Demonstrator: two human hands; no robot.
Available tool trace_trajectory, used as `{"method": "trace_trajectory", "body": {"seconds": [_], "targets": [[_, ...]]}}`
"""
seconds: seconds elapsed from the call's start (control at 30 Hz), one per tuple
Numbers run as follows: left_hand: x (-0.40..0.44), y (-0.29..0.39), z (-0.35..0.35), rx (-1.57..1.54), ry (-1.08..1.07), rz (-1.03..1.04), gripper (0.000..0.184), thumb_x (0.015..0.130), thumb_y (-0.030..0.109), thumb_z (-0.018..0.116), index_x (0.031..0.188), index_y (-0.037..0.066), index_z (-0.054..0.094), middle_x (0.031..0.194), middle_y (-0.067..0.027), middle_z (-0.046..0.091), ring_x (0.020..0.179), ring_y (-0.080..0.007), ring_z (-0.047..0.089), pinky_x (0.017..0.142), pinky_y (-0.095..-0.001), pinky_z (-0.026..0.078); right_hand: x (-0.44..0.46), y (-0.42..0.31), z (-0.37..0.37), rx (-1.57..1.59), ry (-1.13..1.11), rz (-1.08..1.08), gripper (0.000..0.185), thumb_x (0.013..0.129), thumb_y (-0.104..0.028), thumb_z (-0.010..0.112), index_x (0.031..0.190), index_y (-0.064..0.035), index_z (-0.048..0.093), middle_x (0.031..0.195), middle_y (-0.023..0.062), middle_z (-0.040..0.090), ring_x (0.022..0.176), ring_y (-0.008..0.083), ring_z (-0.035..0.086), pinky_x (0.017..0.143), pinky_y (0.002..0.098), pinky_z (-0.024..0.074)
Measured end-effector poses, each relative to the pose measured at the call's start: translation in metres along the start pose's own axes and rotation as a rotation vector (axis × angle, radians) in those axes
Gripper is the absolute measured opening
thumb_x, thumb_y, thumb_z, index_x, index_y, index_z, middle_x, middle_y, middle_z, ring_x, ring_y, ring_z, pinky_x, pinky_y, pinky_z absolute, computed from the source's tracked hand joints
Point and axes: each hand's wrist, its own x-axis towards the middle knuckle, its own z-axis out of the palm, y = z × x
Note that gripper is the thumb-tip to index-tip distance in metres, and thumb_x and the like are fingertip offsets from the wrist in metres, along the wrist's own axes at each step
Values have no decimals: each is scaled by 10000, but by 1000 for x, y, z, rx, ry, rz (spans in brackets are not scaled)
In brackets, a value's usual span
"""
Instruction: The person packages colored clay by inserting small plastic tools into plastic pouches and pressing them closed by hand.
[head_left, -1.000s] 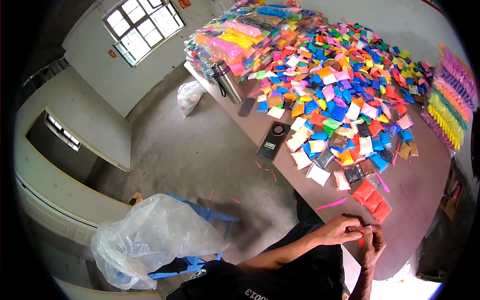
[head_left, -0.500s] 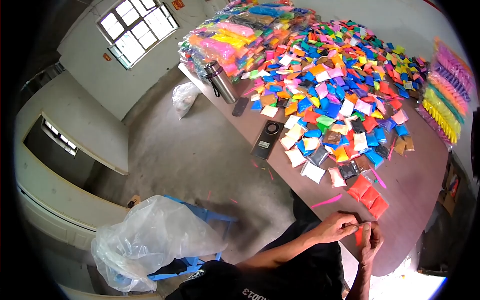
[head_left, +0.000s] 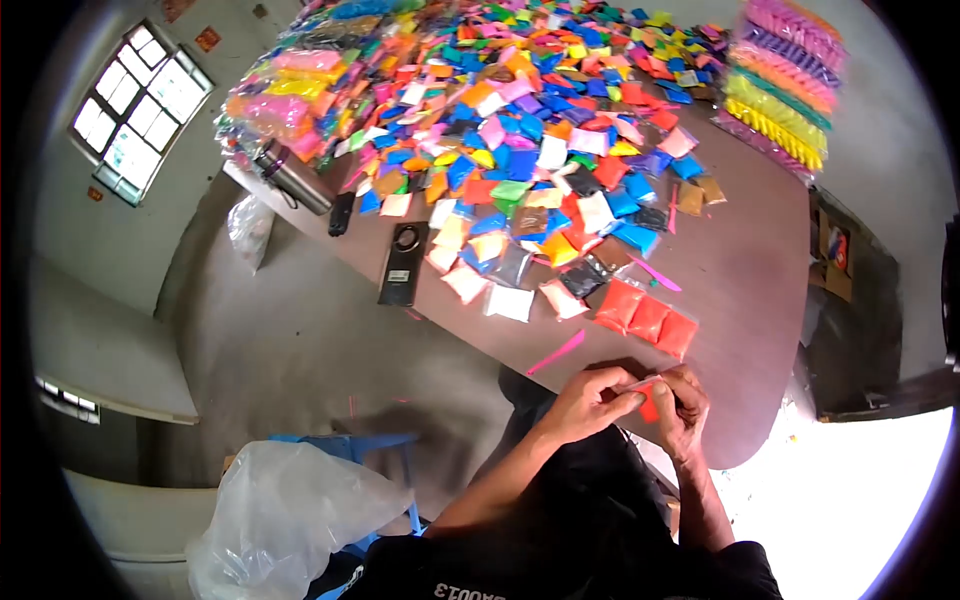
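Observation:
My left hand (head_left: 590,405) and my right hand (head_left: 684,412) meet at the near edge of the table. Between them, pinched at its clear top edge by both sets of fingers, is a small red packet (head_left: 649,408); my fingers cover part of it. Just beyond my hands lies a row of red packets (head_left: 648,318), side by side and flat on the tabletop. A pink plastic knife (head_left: 557,352) rests left of that row, and another pink tool (head_left: 656,274) lies behind it.
A large heap of coloured packets (head_left: 520,150) covers the far side of the brown table (head_left: 740,300). A black phone (head_left: 403,263), a smaller dark device (head_left: 341,213) and a steel flask (head_left: 295,178) line the left edge. A plastic bag (head_left: 290,510) sits on a blue stool (head_left: 385,440).
The camera view has swung, so the table and packets appear farther left and higher. Both hands keep their pinch on the red packet, with only slight finger movement.

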Motion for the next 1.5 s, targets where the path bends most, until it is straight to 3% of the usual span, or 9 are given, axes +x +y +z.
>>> {"method": "trace_trajectory", "body": {"seconds": [0.27, 0.4, 0.6, 0.67, 0.8, 0.87, 1.0, 1.07, 1.5], "targets": [[5, -6, 2, 46, -4, 114, 146, 981, 96, 738, 1083, -7, 715, 859, -62, 698, 740, -122, 654, 670, -303, 538, 1, -2, 1, 60, -14, 42, 182, 1028, -108, 696, 1110, 26, 789, 1023, 126, 703, 944, 202, 648, 840, 331, 519], [2, -7, -2, 134, -22, 100, 136, 981, 83, 730, 1081, -8, 713, 848, -67, 698, 729, -127, 652, 662, -311, 534, 2, 5, -1, -73, -88, -44, 183, 1032, -110, 700, 1122, 18, 795, 1024, 117, 699, 957, 191, 644, 838, 319, 517], [3, 1, 3, 6, 19, 44, 200, 968, 98, 753, 1144, 4, 733, 881, -56, 723, 734, -110, 663, 675, -291, 552, 2, 3, -4, 67, -92, 17, 219, 1025, -166, 740, 1132, 17, 796, 1038, 119, 696, 999, 199, 647, 866, 332, 523], [4, -2, 1, -3, -59, -23, 253, 974, 101, 775, 1202, -1, 735, 1008, -59, 748, 869, -88, 677, 739, -273, 563, 2, 2, -3, 125, -48, 48, 231, 1018, -180, 754, 1133, 16, 796, 1041, 124, 699, 1001, 208, 651, 871, 339, 529], [4, 4, 1, 55, -46, 17, 252, 975, 87, 769, 1203, -11, 729, 1010, -57, 748, 884, -89, 682, 753, -263, 568, 2, 6, -2, 37, -54, -4, 219, 1017, -160, 754, 1141, 17, 794, 1045, 123, 697, 997, 209, 652, 864, 330, 533], [3, -6, 2, 11, 19, 76, 224, 946, 59, 775, 1164, 19, 745, 900, -62, 745, 736, -103, 671, 680, -285, 560, 2, 3, -2, 17, -109, -9, 221, 1016, -156, 758, 1149, 18, 790, 1045, 122, 691, 995, 212, 650, 856, 330, 533], [2, -8, 2, 35, 36, 113, 245, 940, 69, 782, 1178, 23, 748, 883, -60, 737, 721, -105, 668, 671, -287, 560, 3, 6, -5, 13, -147, -29, 221, 1009, -154, 768, 1137, 26, 783, 1038, 118, 687, 985, 207, 643, 843, 330, 527], [3, 6, 1, 73, -34, 11, 298, 966, 58, 773, 1256, 7, 730, 1037, -51, 757, 853, -85, 677, 731, -270, 571, 1, 13, -5, 139, -92, 20, 200, 1006, -142, 768, 1100, 34, 778, 1021, 107, 680, 955, 193, 635, 811, 330, 521], [3, -4, 1, 179, -21, 114, 365, 942, 45, 786, 1302, 24, 732, 1050, -77, 762, 825, -113, 703, 725, -290, 583, 4, 8, -3, 98, -71, -18, 185, 1005, -126, 763, 1071, 47, 767, 1000, 104, 674, 920, 185, 625, 809, 313, 508]]}}
